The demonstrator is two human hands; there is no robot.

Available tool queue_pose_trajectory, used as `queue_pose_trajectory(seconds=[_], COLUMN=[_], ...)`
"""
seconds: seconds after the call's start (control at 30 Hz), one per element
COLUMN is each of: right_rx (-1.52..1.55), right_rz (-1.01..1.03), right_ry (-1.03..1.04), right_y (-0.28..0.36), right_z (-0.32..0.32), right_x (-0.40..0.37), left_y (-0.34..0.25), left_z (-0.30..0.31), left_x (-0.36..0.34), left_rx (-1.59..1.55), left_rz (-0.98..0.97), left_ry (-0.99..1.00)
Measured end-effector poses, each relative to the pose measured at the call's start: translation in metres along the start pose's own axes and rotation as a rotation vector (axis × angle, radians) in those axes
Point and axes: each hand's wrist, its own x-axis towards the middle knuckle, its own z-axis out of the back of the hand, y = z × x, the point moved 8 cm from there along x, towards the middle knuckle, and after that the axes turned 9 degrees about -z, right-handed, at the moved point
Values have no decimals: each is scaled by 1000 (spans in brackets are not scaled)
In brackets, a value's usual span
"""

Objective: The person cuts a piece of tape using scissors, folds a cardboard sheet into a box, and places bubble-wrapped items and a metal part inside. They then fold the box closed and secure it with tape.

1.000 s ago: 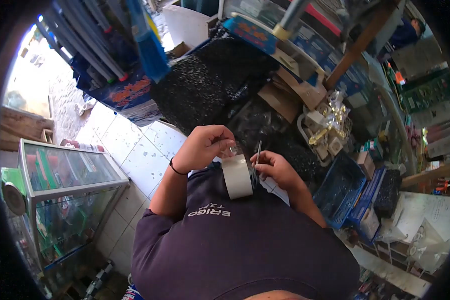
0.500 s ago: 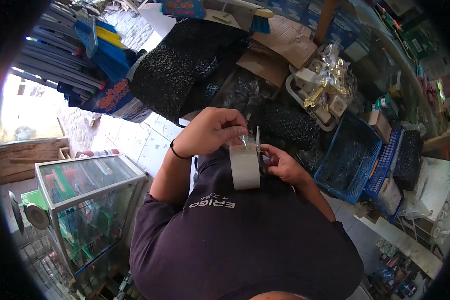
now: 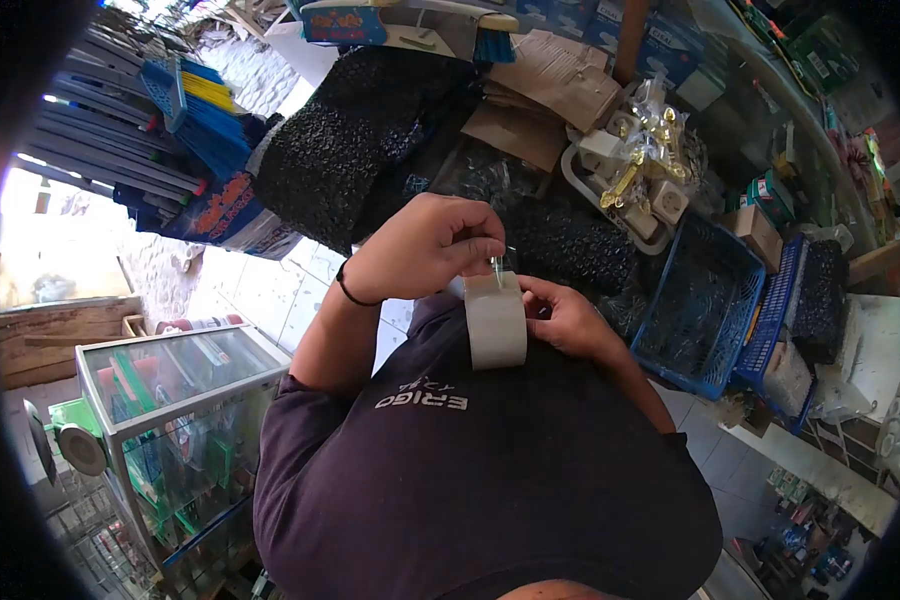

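A wide roll of clear-to-whitish packing tape (image 3: 497, 325) is held upright in front of my chest. My left hand (image 3: 438, 245), with a black band at the wrist, is closed, thumb and finger pinching the shiny loose end of the tape just above the roll. My right hand (image 3: 572, 318) grips the roll from its right side, fingers curled at the edge and partly hidden behind it. The scissors cannot be clearly made out now.
Beyond my hands lie black plastic wrap (image 3: 345, 135), flattened cardboard (image 3: 550, 80) and a tray of bagged fittings (image 3: 635, 165). A blue basket (image 3: 700, 310) stands to the right. At left is a glass cabinet (image 3: 185, 430), with brooms or mops (image 3: 110, 120) farther up.
The scissors that stood upright beside the roll at my right hand have dropped out of clear sight. My left hand has shifted slightly up and right, still pinching the tape's end.
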Motion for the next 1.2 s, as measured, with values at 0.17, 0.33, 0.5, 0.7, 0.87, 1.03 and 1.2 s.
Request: queue_pose_trajectory(seconds=[0.17, 0.33, 0.5, 0.7, 0.87, 1.03, 1.2], right_rx=[231, 109, -241, -218, -225, -262, -273], right_rz=[-130, 30, -67, -10, 44, 91, 101], right_ry=[-19, 117, 249, 404, 443, 439, 437], right_y=[14, 57, 90, 88, 90, 93, 91], right_z=[25, 73, 87, 68, 58, 59, 60], right_x=[-9, -37, -47, -36, -35, -35, -34], left_y=[-12, -14, -9, -17, -19, -18, -18], left_z=[4, 0, -5, -8, -8, -10, -11], left_x=[2, 6, 3, 4, 3, 4, 6], left_rx=[54, 56, 43, 104, 101, 41, 34], left_rz=[-77, -99, -76, -141, -135, -100, -129], left_ry=[6, 12, 24, 56, 103, 129, 140])
